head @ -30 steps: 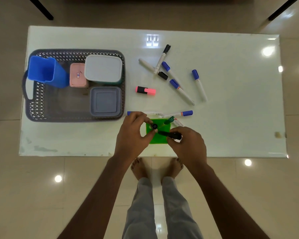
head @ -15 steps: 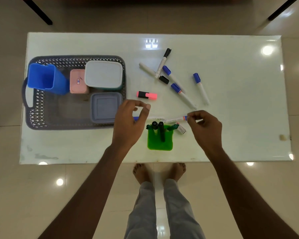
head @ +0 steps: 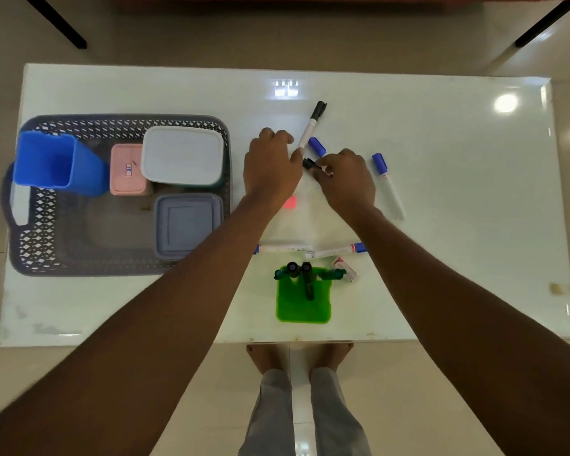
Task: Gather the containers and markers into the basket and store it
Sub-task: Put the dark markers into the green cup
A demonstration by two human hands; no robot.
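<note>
My left hand [head: 272, 167] and my right hand [head: 348, 179] are down among loose markers mid-table. Right fingertips pinch the black cap end of a short marker [head: 308, 164]; its body runs under my left hand, whose grip is hidden. A long black-capped marker [head: 311, 126] and a blue-capped marker [head: 316, 147] lie just beyond, another blue-capped marker [head: 387, 179] to the right. The grey basket [head: 125, 121] at left holds a blue cup [head: 51, 161], pink box [head: 127, 169], white container [head: 182, 156] and grey container [head: 188, 225].
A green cup [head: 303, 302] holding several dark markers stands near the front edge, with two blue-capped markers [head: 336, 251] lying just behind it. A pink highlighter [head: 290, 203] shows between my wrists. The white table's [head: 458, 225] right half is bare.
Both hands left the green cup, where a black marker was dropped in, and reached forward to the marker cluster in the middle of the table.
</note>
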